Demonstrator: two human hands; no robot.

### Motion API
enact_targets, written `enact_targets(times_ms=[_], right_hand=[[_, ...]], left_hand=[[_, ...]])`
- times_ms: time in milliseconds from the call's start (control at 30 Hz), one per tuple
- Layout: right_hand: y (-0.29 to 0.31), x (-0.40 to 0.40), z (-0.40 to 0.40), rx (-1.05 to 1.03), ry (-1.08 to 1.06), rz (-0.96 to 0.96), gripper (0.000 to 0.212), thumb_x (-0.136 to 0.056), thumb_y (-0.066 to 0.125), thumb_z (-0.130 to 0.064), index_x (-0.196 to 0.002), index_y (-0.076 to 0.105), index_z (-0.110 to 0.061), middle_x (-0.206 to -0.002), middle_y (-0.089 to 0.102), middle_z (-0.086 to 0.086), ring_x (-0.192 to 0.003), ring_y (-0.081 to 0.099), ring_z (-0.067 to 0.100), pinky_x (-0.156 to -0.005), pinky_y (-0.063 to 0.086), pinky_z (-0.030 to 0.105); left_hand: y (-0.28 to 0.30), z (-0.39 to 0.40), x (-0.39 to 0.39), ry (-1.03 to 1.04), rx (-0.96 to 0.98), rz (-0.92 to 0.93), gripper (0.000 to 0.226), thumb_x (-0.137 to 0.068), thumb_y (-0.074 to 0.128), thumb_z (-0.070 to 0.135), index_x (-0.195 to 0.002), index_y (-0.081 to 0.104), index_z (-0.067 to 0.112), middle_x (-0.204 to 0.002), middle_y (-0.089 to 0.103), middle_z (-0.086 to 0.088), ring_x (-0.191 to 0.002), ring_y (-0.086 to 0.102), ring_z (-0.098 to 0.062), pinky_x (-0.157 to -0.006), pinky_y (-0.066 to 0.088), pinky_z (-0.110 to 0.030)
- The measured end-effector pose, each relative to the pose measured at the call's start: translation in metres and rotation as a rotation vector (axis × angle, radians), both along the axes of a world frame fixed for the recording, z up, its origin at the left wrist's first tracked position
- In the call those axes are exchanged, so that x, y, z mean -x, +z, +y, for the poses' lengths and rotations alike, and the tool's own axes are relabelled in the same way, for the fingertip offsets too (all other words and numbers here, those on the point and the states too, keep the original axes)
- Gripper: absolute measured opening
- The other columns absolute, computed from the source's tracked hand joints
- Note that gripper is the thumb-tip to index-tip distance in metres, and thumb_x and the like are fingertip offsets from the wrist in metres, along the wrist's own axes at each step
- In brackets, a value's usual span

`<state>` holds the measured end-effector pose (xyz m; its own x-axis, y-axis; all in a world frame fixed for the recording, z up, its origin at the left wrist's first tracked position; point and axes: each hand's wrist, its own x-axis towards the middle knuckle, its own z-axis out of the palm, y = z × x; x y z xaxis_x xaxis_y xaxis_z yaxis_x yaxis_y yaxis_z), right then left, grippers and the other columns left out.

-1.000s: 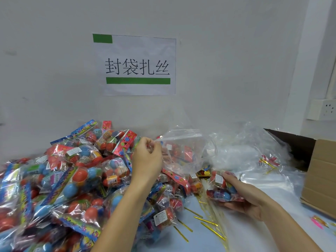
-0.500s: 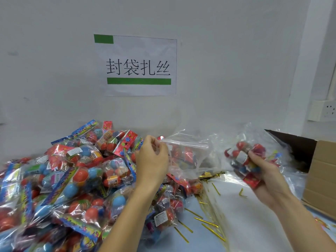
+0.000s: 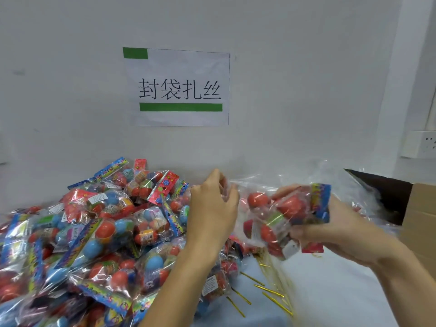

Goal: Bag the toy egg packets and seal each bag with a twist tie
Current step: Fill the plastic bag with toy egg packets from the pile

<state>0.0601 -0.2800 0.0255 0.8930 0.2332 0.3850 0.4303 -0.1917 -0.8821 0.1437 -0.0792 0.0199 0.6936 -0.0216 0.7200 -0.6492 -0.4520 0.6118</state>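
A big heap of toy egg packets [image 3: 94,232], red and blue eggs in printed film, fills the table's left half. My left hand [image 3: 213,208] pinches the rim of a clear plastic bag [image 3: 254,187] and holds its mouth up in the middle. My right hand [image 3: 335,230] grips a bundle of egg packets [image 3: 283,215] right at that mouth, partly pushed into the bag. Gold twist ties [image 3: 269,291] lie loose on the table below my hands.
An open cardboard box [image 3: 420,215] stands at the right edge. More clear bags [image 3: 354,185] lie crumpled between it and my hands. A paper sign [image 3: 179,88] hangs on the white wall, and a wall socket [image 3: 422,142] sits at far right.
My right hand lifted the bundle of egg packets off the table, swung it up to the right, then brought it left to the bag's mouth. My left hand kept holding the bag open.
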Motion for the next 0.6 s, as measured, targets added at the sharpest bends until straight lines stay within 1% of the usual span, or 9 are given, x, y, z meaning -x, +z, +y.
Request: enact_targets(times_ms=[67, 100, 167, 233, 333, 367, 433, 500, 600], right_hand=[[-0.002, -0.004, 0.002, 0.163, -0.213, -0.069, 0.046, -0.065, 0.09, -0.02, -0.104, 0.072, -0.037, -0.093, 0.076, -0.001, -0.078, 0.072, 0.011, -0.061, 0.055, 0.022], [-0.003, -0.006, 0.004, 0.209, -0.282, -0.127, 0.049, -0.067, 0.091, -0.012, -0.103, 0.072, -0.039, -0.092, 0.076, -0.006, -0.078, 0.072, 0.009, -0.062, 0.055, 0.02], [-0.008, -0.011, 0.01, 0.258, -0.356, -0.226, 0.054, -0.07, 0.088, -0.003, -0.104, 0.071, -0.04, -0.096, 0.075, -0.013, -0.084, 0.072, 0.004, -0.069, 0.053, 0.012], [-0.013, -0.016, 0.018, 0.286, -0.433, -0.3, 0.056, -0.069, 0.087, -0.003, -0.108, 0.07, -0.038, -0.098, 0.074, -0.019, -0.088, 0.071, -0.001, -0.072, 0.05, 0.008], [-0.022, -0.025, 0.027, 0.271, -0.558, -0.389, 0.051, -0.071, 0.086, -0.008, -0.11, 0.07, -0.037, -0.096, 0.073, -0.023, -0.088, 0.07, -0.004, -0.074, 0.049, 0.007], [-0.025, -0.028, 0.029, 0.24, -0.605, -0.399, 0.047, -0.072, 0.086, -0.011, -0.109, 0.071, -0.037, -0.094, 0.074, -0.023, -0.087, 0.07, -0.004, -0.073, 0.05, 0.007], [-0.028, -0.032, 0.031, 0.112, -0.691, -0.364, 0.034, -0.075, 0.085, -0.016, -0.102, 0.073, -0.033, -0.086, 0.074, -0.019, -0.08, 0.07, -0.002, -0.068, 0.05, 0.008], [-0.031, -0.036, 0.029, -0.021, -0.749, -0.279, 0.019, -0.077, 0.083, -0.022, -0.092, 0.074, -0.027, -0.078, 0.074, -0.012, -0.072, 0.071, 0.003, -0.063, 0.051, 0.013], [-0.036, -0.041, 0.026, -0.245, -0.713, -0.043, 0.014, -0.081, 0.081, -0.021, -0.092, 0.075, -0.017, -0.079, 0.077, 0.001, -0.076, 0.075, 0.02, -0.069, 0.06, 0.039]], left_hand=[[0.001, 0.001, 0.001, -0.015, -0.025, -0.004, 0.017, -0.093, 0.065, 0.02, -0.078, 0.058, 0.018, -0.066, 0.057, 0.012, -0.073, 0.051, 0.021, -0.058, 0.038, -0.002], [0.002, 0.002, 0.001, -0.027, -0.033, -0.003, 0.016, -0.093, 0.065, 0.021, -0.079, 0.059, 0.02, -0.067, 0.059, 0.013, -0.069, 0.054, 0.019, -0.057, 0.039, -0.002], [0.003, 0.001, 0.002, -0.039, -0.06, -0.014, 0.017, -0.095, 0.064, 0.021, -0.079, 0.058, 0.023, -0.067, 0.062, 0.013, -0.058, 0.061, 0.003, -0.055, 0.043, -0.006], [0.003, -0.001, 0.003, -0.039, -0.1, -0.034, 0.015, -0.096, 0.063, 0.022, -0.081, 0.06, 0.022, -0.066, 0.061, 0.011, -0.057, 0.061, -0.003, -0.055, 0.046, -0.011], [0.001, -0.003, 0.004, -0.047, -0.152, -0.057, 0.014, -0.098, 0.06, 0.021, -0.085, 0.063, 0.016, -0.066, 0.063, 0.004, -0.057, 0.063, -0.009, -0.055, 0.052, -0.027], [0.001, -0.003, 0.004, -0.037, -0.178, -0.065, 0.014, -0.098, 0.059, 0.021, -0.087, 0.063, 0.015, -0.067, 0.064, 0.002, -0.057, 0.063, -0.011, -0.056, 0.053, -0.03], [-0.001, -0.003, 0.004, -0.011, -0.223, -0.081, 0.013, -0.099, 0.058, 0.02, -0.088, 0.062, 0.014, -0.066, 0.061, 0.002, -0.056, 0.059, -0.011, -0.055, 0.052, -0.029], [-0.002, -0.002, 0.004, -0.009, -0.245, -0.083, 0.014, -0.099, 0.058, 0.02, -0.087, 0.061, 0.014, -0.064, 0.058, 0.003, -0.055, 0.055, -0.011, -0.052, 0.046, -0.026], [-0.004, -0.002, 0.002, -0.039, -0.311, -0.066, 0.016, -0.098, 0.056, 0.017, -0.083, 0.057, 0.013, -0.069, 0.058, 0.0, -0.061, 0.056, -0.018, -0.058, 0.05, -0.037]])
